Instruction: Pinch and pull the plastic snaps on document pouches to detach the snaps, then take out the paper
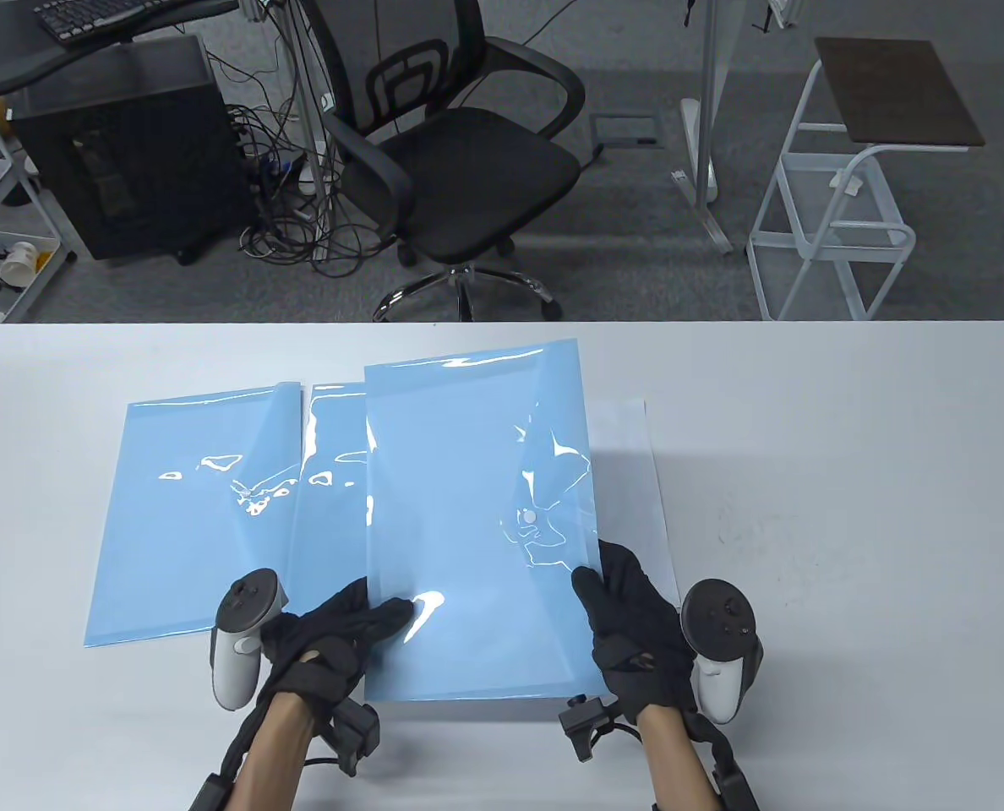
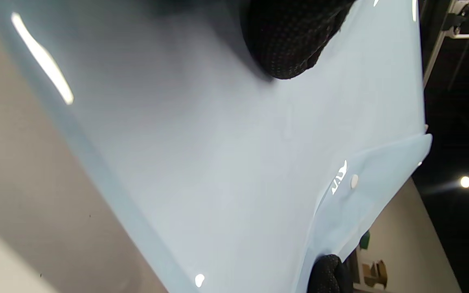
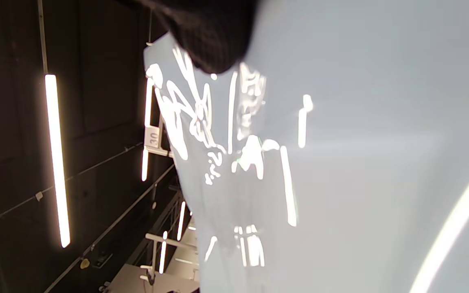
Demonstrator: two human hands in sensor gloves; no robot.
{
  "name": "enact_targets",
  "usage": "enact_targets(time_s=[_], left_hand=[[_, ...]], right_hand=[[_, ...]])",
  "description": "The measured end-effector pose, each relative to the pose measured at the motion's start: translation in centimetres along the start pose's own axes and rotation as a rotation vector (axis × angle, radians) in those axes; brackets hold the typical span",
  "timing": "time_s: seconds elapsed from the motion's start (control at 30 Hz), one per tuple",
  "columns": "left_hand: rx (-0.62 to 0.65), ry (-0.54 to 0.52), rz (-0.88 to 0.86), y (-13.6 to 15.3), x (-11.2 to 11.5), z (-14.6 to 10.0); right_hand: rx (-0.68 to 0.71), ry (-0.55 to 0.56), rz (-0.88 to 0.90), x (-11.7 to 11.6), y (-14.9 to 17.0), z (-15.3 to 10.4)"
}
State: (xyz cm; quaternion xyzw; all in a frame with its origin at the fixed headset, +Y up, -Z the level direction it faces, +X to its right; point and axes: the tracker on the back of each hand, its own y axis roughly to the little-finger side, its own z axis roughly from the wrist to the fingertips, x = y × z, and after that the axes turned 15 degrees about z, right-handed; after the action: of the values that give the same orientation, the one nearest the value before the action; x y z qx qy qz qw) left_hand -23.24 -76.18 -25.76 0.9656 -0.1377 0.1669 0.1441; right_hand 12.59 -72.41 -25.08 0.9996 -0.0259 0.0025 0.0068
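I hold a light-blue document pouch [image 1: 468, 524] up over the table with both hands. Its flap lies closed on the right side, with the round white snap [image 1: 529, 515] near the flap's tip. My left hand [image 1: 367, 621] pinches the pouch's lower left edge, thumb on top. At the lower right edge, just below the flap, my right hand [image 1: 605, 591] grips the pouch. In the left wrist view the pouch [image 2: 226, 162] fills the frame, with the snap [image 2: 354, 181] and a black fingertip [image 2: 291, 44] on it. The right wrist view shows a glossy pouch surface [image 3: 360, 142] under a fingertip [image 3: 214, 40].
Another blue pouch [image 1: 198, 507] lies flat at the left, and a further one [image 1: 333, 473] sits partly under the held pouch. White paper [image 1: 633, 473] lies on the table [image 1: 848, 473] behind the held pouch's right edge. An office chair [image 1: 468, 160] stands beyond the far edge.
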Motion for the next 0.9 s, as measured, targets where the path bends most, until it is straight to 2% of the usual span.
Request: enact_targets(time_s=[0.2,0.33,0.5,0.7,0.9], left_hand=[[0.009,-0.059,0.059,-1.4,-0.6,-0.8],[-0.012,-0.141,0.153,-2.5,-1.7,-1.7],[-0.086,-0.21,0.248,-2.9,-3.0,-2.9],[-0.178,-0.184,0.258,-1.8,-3.0,-3.9],[-0.241,-0.125,0.236,0.6,-2.1,-3.7]], right_hand=[[0.026,0.005,-0.067,0.3,-0.2,0.0],[0.064,0.036,-0.121,0.9,-0.7,-0.1],[0.109,0.075,-0.253,1.3,-1.0,-0.3],[0.124,0.058,-0.364,1.1,-0.9,-0.6],[0.116,0.024,-0.426,0.6,-0.6,-0.7]])
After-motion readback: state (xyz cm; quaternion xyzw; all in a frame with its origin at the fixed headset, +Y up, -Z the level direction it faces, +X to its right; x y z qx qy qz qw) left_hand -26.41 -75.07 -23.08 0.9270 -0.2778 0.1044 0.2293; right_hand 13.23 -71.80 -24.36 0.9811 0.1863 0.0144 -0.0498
